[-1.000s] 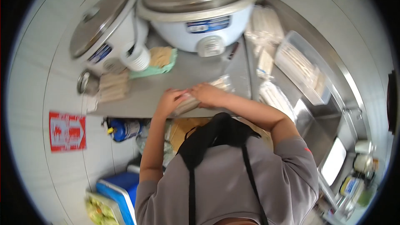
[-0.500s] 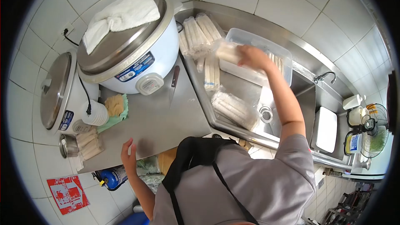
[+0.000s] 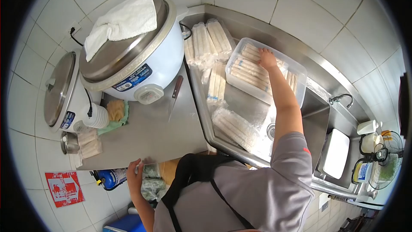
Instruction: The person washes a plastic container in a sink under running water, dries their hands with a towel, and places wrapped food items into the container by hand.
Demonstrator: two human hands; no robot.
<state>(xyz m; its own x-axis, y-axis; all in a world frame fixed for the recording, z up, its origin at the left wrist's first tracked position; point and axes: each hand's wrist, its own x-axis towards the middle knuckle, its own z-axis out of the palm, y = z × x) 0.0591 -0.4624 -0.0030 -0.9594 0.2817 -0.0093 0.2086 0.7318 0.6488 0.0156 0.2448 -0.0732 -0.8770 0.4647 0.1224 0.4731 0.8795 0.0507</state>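
My right hand (image 3: 267, 59) is inside a clear plastic tub (image 3: 301, 69), its fingers bent over the upper end of a pack of long pale sticks (image 3: 251, 52). More such packs, some with blue bands, lie side by side in the tub under and around it. What the sticks are, I cannot tell. My left hand (image 3: 135, 174) hangs by the front edge of the steel counter (image 3: 159, 133), fingers slightly curled and apart, holding nothing. Left of the tub, several wrapped packs (image 3: 205, 41) are heaped, and another pack (image 3: 235, 128) lies at the front of the sink area.
A large rice cooker (image 3: 171, 47) with a white towel (image 3: 124, 23) on its lid stands at the left, a second cooker (image 3: 60, 90) beyond it. A knife (image 3: 175, 92) lies on the counter. At the right are a faucet (image 3: 342, 99) and a white container (image 3: 336, 154).
My right hand has carried a pack over the tub's wall and down into it, where it now lies among the others. My left hand has dropped slightly toward me.
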